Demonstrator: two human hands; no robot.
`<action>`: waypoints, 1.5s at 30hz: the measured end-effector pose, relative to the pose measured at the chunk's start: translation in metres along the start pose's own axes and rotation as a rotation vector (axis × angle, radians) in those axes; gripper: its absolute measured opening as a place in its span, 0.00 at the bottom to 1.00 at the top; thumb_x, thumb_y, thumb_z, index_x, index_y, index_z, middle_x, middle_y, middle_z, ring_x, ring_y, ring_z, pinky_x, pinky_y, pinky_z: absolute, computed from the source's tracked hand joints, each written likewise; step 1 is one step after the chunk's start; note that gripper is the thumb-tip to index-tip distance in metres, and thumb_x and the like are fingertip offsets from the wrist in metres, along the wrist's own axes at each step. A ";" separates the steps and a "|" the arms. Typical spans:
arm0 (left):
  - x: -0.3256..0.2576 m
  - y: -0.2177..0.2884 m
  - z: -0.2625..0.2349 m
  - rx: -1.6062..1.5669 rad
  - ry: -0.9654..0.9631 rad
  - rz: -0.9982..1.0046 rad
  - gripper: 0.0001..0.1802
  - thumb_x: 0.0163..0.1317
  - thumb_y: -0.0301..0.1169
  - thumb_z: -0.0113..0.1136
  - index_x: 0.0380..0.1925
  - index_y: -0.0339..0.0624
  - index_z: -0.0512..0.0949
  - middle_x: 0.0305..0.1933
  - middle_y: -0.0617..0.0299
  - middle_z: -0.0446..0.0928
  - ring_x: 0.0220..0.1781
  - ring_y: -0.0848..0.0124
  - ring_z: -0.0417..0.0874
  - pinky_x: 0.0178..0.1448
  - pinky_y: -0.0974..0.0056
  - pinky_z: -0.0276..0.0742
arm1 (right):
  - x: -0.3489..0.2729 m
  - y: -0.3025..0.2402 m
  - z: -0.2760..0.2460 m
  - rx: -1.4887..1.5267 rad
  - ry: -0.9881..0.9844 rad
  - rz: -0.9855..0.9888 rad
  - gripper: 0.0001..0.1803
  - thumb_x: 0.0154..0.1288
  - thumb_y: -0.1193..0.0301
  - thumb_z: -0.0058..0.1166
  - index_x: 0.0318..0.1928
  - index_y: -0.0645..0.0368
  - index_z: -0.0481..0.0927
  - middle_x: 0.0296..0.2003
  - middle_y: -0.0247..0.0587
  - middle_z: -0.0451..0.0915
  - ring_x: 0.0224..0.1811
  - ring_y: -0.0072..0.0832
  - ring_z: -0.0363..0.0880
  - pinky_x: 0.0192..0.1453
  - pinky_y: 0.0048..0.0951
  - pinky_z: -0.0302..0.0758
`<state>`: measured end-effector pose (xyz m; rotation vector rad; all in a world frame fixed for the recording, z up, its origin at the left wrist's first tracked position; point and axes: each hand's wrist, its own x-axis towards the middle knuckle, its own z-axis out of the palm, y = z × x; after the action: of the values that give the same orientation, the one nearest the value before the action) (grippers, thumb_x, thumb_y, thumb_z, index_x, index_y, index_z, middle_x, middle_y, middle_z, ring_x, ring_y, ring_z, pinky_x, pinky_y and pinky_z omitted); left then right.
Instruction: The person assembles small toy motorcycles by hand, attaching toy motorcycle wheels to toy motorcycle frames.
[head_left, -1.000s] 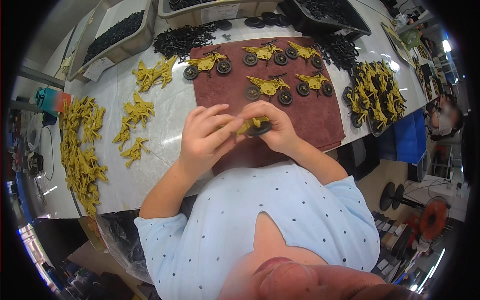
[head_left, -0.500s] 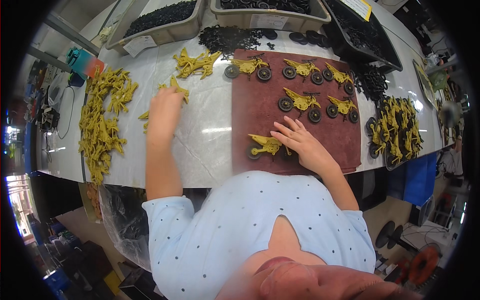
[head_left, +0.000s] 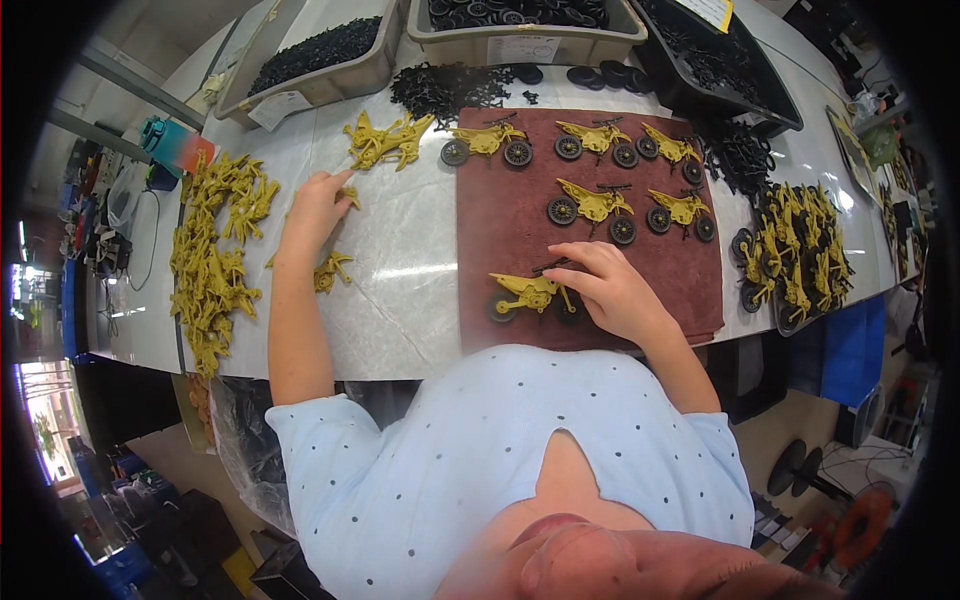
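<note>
My right hand (head_left: 612, 290) rests on a yellow toy motorbike (head_left: 528, 294) with black wheels, lying at the near edge of the dark red mat (head_left: 500, 215). Fingers curl over its rear wheel. My left hand (head_left: 318, 208) reaches out to the left over the white table and touches a loose yellow motorbike frame (head_left: 349, 196). Another bare frame (head_left: 331, 270) lies just beside that forearm. Several finished bikes (head_left: 595, 205) stand in rows further back on the mat.
A long heap of yellow frames (head_left: 208, 260) runs down the left. A small pile of frames (head_left: 388, 140) lies at the back. Trays of black parts (head_left: 318, 52) line the far edge, with loose black pieces (head_left: 450, 88). Finished bikes are heaped (head_left: 795, 262) at right.
My hands were together on one bike a second ago. The left hand has since gone out to the left onto a loose frame; the right has laid the bike on the mat.
</note>
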<state>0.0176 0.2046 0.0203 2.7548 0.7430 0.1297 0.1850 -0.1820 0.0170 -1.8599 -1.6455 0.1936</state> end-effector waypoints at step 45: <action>-0.005 0.047 -0.058 -0.392 0.011 -0.089 0.09 0.62 0.29 0.62 0.35 0.32 0.79 0.28 0.61 0.80 0.31 0.75 0.77 0.36 0.68 0.71 | -0.002 0.004 -0.017 0.056 0.064 0.020 0.15 0.54 0.81 0.53 0.42 0.54 0.83 0.47 0.33 0.81 0.48 0.34 0.77 0.55 0.34 0.71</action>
<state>0.0264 0.1779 0.0898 2.3483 0.7509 0.2444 0.1960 -0.1897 0.0274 -1.8227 -1.5631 0.1845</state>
